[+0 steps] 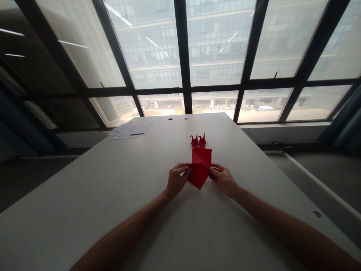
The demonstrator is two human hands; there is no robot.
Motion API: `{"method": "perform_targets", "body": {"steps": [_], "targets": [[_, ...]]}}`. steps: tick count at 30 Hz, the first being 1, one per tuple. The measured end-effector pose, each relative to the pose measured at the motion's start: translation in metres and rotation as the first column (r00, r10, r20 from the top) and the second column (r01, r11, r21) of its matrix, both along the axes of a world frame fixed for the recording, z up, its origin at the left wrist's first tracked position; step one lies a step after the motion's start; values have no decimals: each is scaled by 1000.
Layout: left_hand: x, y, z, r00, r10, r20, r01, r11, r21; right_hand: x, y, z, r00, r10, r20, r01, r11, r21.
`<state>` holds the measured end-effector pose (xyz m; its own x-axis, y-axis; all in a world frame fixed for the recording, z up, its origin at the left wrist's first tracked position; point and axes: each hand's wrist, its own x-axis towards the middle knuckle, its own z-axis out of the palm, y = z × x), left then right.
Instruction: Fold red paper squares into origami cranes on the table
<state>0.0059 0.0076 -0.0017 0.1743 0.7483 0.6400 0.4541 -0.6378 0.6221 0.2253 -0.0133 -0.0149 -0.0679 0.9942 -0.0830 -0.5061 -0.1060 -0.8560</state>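
Observation:
Between my two hands is a sheet of red origami paper, creased across its middle, with one corner pointing toward me. My left hand pinches its left edge between thumb and fingers. On the opposite edge, my right hand grips the paper the same way. Just beyond the sheet stand two folded red paper cranes, a left crane and a right crane, side by side with thin points sticking up. The sheet's far edge comes close to their bases.
All of this is on a long white table. White papers lie spread at its far left, a dark pen on top. A small dark label marks the right side. Large framed windows rise beyond the far end.

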Motion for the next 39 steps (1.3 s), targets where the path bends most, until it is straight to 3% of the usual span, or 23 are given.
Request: {"method": "perform_targets", "body": {"steps": [5,8,10,13,15,18,21,25,29,32,36,39], "targets": [[0,1,0,999,-14,36,16,999,-42,1,4,-3,1000,-16,22,15,999,37],[0,2,0,997,-41,62,43,999,-26,4,6,-4,957,-207,201,174,970,172],[0,2,0,996,-51,70,51,999,-6,6,5,-1,835,-403,376,233,876,421],[0,2,-1,996,-53,72,52,998,20,6,0,4,600,-590,540,30,691,722],[1,1,-1,995,-65,75,62,997,34,4,-4,5,490,-647,584,-85,631,771],[1,0,-1,994,-85,69,82,995,51,-1,-6,4,424,-683,595,-148,596,789],[1,-2,0,993,-103,64,99,994,52,-3,-6,1,447,-669,594,-169,589,790],[2,-5,1,988,-117,99,119,993,-13,-3,-6,0,550,-597,584,-161,611,775],[3,-6,-1,973,-156,168,171,982,-81,0,-7,4,603,-534,593,-98,688,719],[3,-7,-1,960,-202,192,229,964,-132,4,-5,5,668,-365,648,-193,757,625],[5,-9,1,946,-200,255,254,946,-201,5,-4,4,774,-190,604,-244,791,561],[7,-11,2,911,-197,362,295,926,-237,1,-4,3,860,-152,488,-166,820,548]]}}
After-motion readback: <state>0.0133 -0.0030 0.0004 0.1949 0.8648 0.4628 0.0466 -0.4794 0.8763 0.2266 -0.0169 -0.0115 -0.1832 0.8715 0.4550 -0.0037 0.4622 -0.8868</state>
